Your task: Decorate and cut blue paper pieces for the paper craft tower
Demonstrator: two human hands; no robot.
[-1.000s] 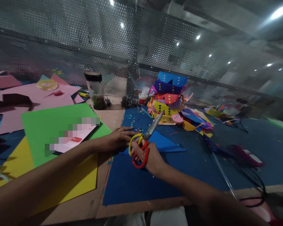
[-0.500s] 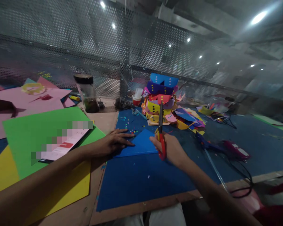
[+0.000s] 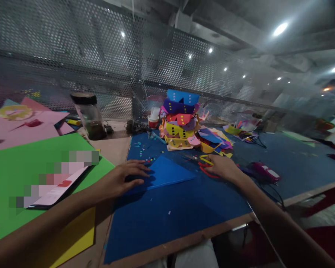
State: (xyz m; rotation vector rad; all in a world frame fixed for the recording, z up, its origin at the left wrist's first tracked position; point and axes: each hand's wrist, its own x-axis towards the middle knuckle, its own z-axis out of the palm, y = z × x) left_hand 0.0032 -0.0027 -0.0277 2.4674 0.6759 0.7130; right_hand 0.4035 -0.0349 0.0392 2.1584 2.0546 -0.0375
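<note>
The left hand [image 3: 128, 176] lies open at the left end of a smooth, triangular blue sheet [image 3: 166, 173]. Right of it, the right hand [image 3: 223, 167] meets the 2 looped handles of scissors [image 3: 203, 165]; grip unclear.

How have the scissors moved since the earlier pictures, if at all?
Yes, the scissors have moved to the person's right, relative to the stacked paper pieces.

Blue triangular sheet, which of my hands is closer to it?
Left. Your left hand is at the left end of the blue triangular sheet; your right hand is farther off, past its right corner, at the red-and-yellow-handled scissors.
</note>
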